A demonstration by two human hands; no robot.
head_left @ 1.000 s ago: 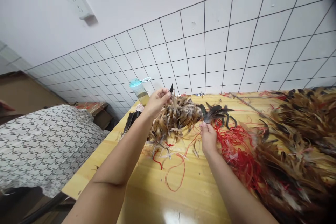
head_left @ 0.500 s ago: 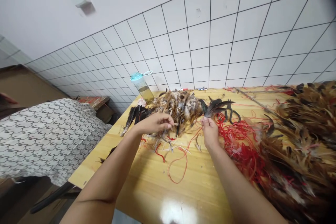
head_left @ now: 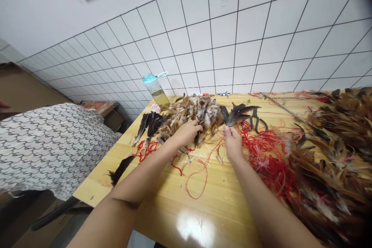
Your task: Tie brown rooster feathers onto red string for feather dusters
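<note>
My right hand (head_left: 232,139) pinches the quill ends of a small bunch of black feathers (head_left: 236,115), which fans out above the fingertips. My left hand (head_left: 188,131) reaches into the pile of brown and white feathers (head_left: 207,110), its fingers bent down among them; whether they grip a feather is hidden. Black feathers (head_left: 154,122) lie left of the pile, and a loose dark feather (head_left: 122,168) lies by my left forearm. Below the pile a thin red string (head_left: 206,180) forms a loop on the wooden table (head_left: 162,201).
Black-handled pliers (head_left: 255,120) lie behind tangled red string (head_left: 267,151). A large heap of brown feathers (head_left: 334,162) covers the right side. A water bottle (head_left: 158,93) stands at the back left. Patterned cloth (head_left: 58,147) is beyond the left edge.
My left hand has moved right and forward into the feather pile, and its fingers now point down. My right hand still holds the black feathers in nearly the same place. The view has shifted slightly.
</note>
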